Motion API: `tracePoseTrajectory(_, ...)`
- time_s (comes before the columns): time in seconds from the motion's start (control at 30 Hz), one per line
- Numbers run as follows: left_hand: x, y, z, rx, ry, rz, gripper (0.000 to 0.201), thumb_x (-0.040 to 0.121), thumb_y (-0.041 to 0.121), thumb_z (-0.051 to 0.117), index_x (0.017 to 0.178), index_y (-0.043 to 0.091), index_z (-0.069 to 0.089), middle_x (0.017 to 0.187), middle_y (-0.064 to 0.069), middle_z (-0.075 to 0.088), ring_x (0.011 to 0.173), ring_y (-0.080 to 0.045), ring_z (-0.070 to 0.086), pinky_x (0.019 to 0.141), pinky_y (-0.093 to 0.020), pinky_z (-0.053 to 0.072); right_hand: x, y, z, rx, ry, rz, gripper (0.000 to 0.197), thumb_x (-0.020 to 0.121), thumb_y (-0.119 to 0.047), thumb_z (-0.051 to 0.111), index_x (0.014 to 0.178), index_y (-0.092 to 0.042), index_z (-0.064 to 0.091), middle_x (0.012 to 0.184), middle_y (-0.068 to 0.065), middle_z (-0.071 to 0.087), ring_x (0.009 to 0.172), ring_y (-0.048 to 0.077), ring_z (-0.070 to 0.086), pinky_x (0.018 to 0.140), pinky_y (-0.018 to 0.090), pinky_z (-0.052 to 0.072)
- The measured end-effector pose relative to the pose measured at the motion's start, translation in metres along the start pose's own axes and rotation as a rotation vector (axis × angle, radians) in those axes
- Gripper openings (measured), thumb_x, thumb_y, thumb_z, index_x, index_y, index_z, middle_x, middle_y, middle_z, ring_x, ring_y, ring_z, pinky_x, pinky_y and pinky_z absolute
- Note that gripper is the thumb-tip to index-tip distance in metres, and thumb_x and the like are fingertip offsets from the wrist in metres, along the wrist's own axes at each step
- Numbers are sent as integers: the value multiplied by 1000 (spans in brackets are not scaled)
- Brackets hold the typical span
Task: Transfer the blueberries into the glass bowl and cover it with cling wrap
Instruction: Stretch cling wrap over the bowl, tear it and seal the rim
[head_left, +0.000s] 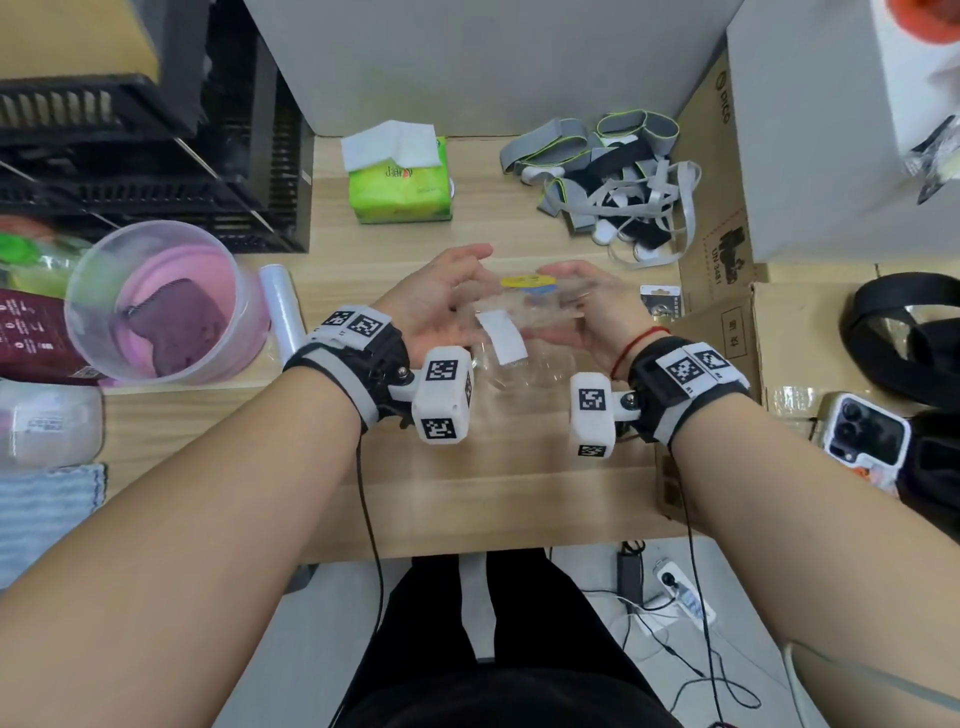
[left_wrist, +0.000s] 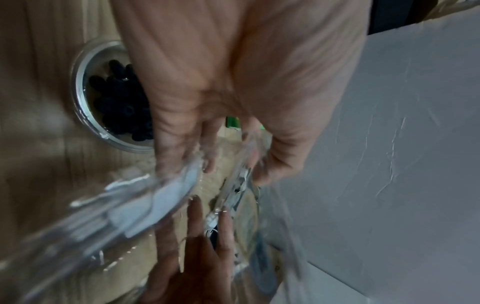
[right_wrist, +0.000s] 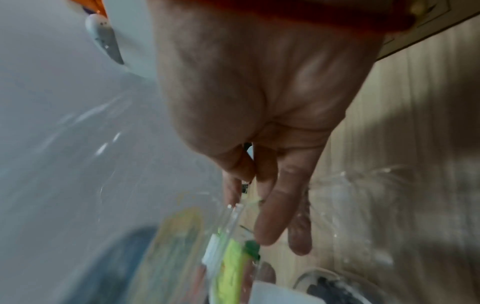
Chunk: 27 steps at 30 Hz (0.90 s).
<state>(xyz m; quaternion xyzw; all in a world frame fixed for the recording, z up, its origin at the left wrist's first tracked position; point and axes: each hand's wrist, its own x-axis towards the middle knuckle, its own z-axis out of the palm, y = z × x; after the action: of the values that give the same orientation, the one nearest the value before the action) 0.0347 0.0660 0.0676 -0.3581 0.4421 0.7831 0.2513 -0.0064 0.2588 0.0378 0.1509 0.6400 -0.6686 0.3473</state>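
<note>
Hands: left hand (head_left: 436, 301) and right hand (head_left: 587, 312) are both clasping the clear clamshell (head_left: 501, 335) near the glass bowl (left_wrist: 78, 98), thumbs and fingers gripping its flaps.
Technique: probably closing the flaps gently, then moving the clamshell away from the glass bowl.
Glass bowl: holding the blueberries (left_wrist: 122, 102).
Clamshell: looking empty.
Cling wrap (head_left: 280, 312): lying left of the glass bowl, untouched.
</note>
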Motion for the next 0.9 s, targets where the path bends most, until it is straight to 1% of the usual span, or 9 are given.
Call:
tracePoseTrajectory(0.1,5,-2,-3,28,99,96,41,86,-2,56,122,17,58,99,-12,62,71,-22,60,66,-35,51,2,-2,-8,97,-23,30,36,98,-1,40,125,-11,61,117,19,71,89,28,74,57,24,56)
tracePoseTrajectory(0.2,10,-3,-11,-23,182,191,38,86,-9,56,114,17,59,102,-13,65,73,-20,65,71,-37,56,2,-2,-17,43,7,127,37,101,-36,47,128,-14,60,114,9,71,80,18,69,69,31,57)
tracePoseTrajectory(0.3,12,-3,-14,10,195,281,47,83,-11,63,120,18,57,95,-12,64,70,-19,65,57,-29,56,-2,4,-17,-63,-195,224,61,84,-57,63,124,-12,61,111,7,73,89,25,72,79,41,60)
tracePoseTrajectory(0.37,13,-4,-11,37,212,318,48,82,-9,69,120,18,57,98,-10,63,71,-18,67,54,-25,54,-3,7,-11,-73,-215,196,51,83,-44,70,116,-6,65,107,10,73,87,26,74,75,35,61)
tracePoseTrajectory(0.47,20,-9,-10,28,215,254,54,81,1,76,127,14,52,100,-9,68,82,-23,67,62,-28,56,2,8,-4,20,-74,65,19,93,-18,66,101,-1,65,93,12,69,72,18,69,69,25,61)
tracePoseTrajectory(0.53,22,-16,-12,119,180,142,66,77,15,82,134,7,49,114,-14,70,95,-25,69,66,-29,59,8,8,-6,38,28,-12,15,95,-16,63,95,-1,64,91,12,68,69,15,69,70,23,61)
tracePoseTrajectory(0.6,25,-23,-14,234,168,95,60,78,21,82,129,1,56,122,-17,68,107,-29,69,71,-28,61,12,9,-12,30,75,-34,17,95,-16,64,97,1,64,95,13,68,72,14,71,71,22,61)
tracePoseTrajectory(0.73,30,-31,-13,375,261,187,21,82,11,78,100,4,71,101,-12,74,95,-24,72,78,-33,61,10,10,-14,-48,36,-6,18,94,-12,65,104,3,65,99,16,68,80,19,71,68,23,61)
tracePoseTrajectory(0.9,35,-27,-6,416,280,211,23,79,10,80,98,2,71,96,-15,74,80,-21,71,73,-31,61,15,11,-18,-52,71,5,18,95,-12,64,101,4,65,91,12,67,78,18,69,69,25,62)
